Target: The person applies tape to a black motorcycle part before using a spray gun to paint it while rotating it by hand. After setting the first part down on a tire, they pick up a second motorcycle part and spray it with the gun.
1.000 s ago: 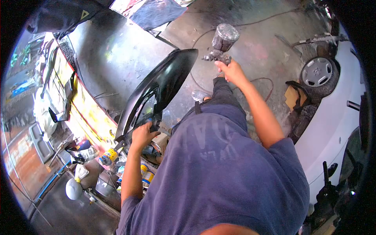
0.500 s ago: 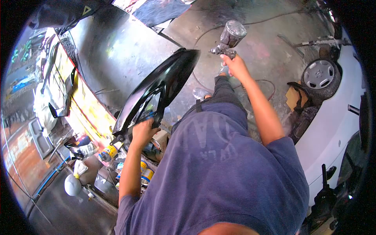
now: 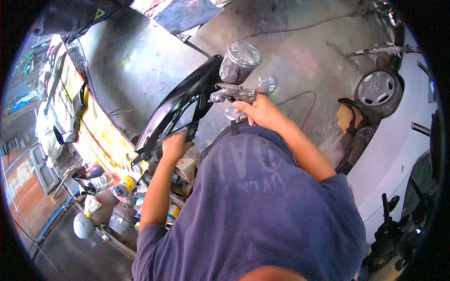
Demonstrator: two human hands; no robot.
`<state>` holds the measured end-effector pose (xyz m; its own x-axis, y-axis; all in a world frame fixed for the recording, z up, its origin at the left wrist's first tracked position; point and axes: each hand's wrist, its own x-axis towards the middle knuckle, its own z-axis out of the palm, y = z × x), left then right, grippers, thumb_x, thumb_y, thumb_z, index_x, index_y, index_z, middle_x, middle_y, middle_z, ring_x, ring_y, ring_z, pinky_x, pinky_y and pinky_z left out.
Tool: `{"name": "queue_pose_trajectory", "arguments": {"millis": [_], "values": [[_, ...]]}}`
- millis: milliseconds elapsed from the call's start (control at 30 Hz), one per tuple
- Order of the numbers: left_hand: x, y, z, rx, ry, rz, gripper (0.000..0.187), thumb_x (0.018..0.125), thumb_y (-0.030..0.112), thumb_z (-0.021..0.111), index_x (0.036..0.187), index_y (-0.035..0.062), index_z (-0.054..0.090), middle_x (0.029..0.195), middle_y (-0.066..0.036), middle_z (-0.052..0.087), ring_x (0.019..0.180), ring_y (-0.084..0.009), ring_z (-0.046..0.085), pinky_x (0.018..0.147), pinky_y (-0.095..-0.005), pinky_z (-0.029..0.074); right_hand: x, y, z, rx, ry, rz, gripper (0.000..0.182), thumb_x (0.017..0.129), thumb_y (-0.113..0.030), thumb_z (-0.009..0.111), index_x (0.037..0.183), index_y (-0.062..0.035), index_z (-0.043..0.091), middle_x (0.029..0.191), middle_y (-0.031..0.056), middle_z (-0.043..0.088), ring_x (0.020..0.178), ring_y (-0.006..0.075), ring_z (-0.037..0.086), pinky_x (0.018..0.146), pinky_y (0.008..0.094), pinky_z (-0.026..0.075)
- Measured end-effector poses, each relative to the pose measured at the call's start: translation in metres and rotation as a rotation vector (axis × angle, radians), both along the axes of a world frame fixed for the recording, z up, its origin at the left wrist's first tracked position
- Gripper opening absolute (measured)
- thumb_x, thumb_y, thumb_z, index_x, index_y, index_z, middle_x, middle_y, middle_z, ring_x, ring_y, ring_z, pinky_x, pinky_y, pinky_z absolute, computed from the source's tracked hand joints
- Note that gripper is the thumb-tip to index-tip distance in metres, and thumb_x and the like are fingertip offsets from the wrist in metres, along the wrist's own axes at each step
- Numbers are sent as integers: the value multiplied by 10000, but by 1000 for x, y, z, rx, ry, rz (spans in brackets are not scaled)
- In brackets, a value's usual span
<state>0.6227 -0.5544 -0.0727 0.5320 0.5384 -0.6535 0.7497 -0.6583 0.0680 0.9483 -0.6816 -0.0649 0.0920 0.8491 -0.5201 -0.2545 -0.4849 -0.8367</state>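
Note:
My left hand [image 3: 175, 147] is closed around the lower frame of a long, glossy black body panel [image 3: 185, 89], which tilts up and away to the right. An open lattice section shows along the panel's near side. In my right hand [image 3: 260, 112] is a metal spray gun [image 3: 238, 92], its grip wrapped by my fingers. A paint-stained cup [image 3: 236, 70] sits on top of the gun. The gun's front end points left toward the panel, and the cup covers the panel's far tip from view.
Several cans, one of them a yellow can [image 3: 124, 186], stand at lower left. Black parts [image 3: 79, 110] lie on a paper-covered surface [image 3: 105, 131] at left. A white car body [image 3: 389, 154] and a wheel [image 3: 377, 89] are at right. A hose [image 3: 300, 96] runs over the floor.
My right hand has brought the spray gun left and nearer to me, close beside the panel. My left hand keeps its hold, with the panel nearly in place.

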Motion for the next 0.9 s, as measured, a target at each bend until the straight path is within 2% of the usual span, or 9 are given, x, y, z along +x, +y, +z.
{"name": "queue_pose_trajectory", "arguments": {"millis": [33, 133, 233, 367, 467, 633, 733, 833, 900], "values": [[0, 1, -2, -2, 1, 4, 350, 782, 404, 754, 929, 105, 647, 830, -144, 707, 823, -342, 698, 683, -462, 537, 1, 2, -2, 4, 22, -13, 361, 924, -354, 692, 1039, -21, 617, 781, 19, 661, 482, 86, 527, 441, 271, 452], [-1, 0, -5, -20, 34, 9, 376, 790, 416, 752, 964, 103, 635, 822, -154, 706, 823, -356, 701, 705, -479, 537, 12, 9, 2, -82, -168, -12, 368, 933, -374, 673, 889, -9, 658, 703, 19, 640, 431, 90, 491, 428, 279, 426], [-2, -2, -4, 25, 58, -40, 378, 790, 419, 753, 953, 101, 629, 828, -157, 706, 808, -358, 701, 694, -474, 545, 25, 14, -56, -96, -297, -107, 377, 917, -401, 683, 868, -29, 645, 680, 17, 628, 421, 92, 487, 413, 284, 418], [-3, -6, -1, 13, 40, -39, 386, 788, 426, 754, 950, 99, 629, 833, -153, 705, 803, -355, 701, 688, -474, 549, 56, 21, -105, -156, -408, -188, 483, 874, -489, 698, 992, -25, 633, 696, 51, 669, 468, 157, 573, 454, 327, 481], [-5, -9, -2, 10, 39, -36, 384, 789, 424, 756, 955, 103, 631, 841, -153, 704, 804, -355, 701, 690, -475, 548, 75, 28, -131, -153, -429, -295, 433, 885, -433, 688, 981, -17, 622, 704, 49, 664, 476, 161, 578, 465, 333, 484], [2, -13, 3, 25, 6, -53, 303, 771, 324, 766, 934, 100, 642, 837, -130, 713, 816, -342, 703, 695, -457, 551, 80, 29, -132, -178, -440, -348, 393, 909, -388, 665, 1030, -19, 604, 760, 59, 663, 491, 157, 584, 448, 324, 482], [9, -14, -5, 36, 30, -61, 302, 766, 313, 770, 936, 97, 646, 848, -131, 719, 823, -339, 709, 706, -449, 558, 74, 28, -126, -174, -387, -326, 336, 937, -376, 643, 1015, -54, 586, 782, 22, 628, 470, 102, 530, 390, 288, 438], [17, -11, -21, 56, 27, -98, 295, 763, 300, 771, 946, 99, 655, 865, -141, 723, 843, -329, 717, 727, -443, 566, 59, 24, -112, -199, -386, -271, 393, 915, -390, 663, 1020, -17, 599, 748, 64, 654, 466, 151, 564, 423, 325, 473], [28, -9, -35, 34, 67, -66, 287, 768, 286, 768, 973, 111, 668, 911, -143, 728, 890, -328, 717, 775, -446, 567, 43, 21, -97, -196, -366, -232, 366, 928, -392, 655, 897, -30, 606, 695, 31, 611, 447, 117, 527, 392, 297, 435]]}}
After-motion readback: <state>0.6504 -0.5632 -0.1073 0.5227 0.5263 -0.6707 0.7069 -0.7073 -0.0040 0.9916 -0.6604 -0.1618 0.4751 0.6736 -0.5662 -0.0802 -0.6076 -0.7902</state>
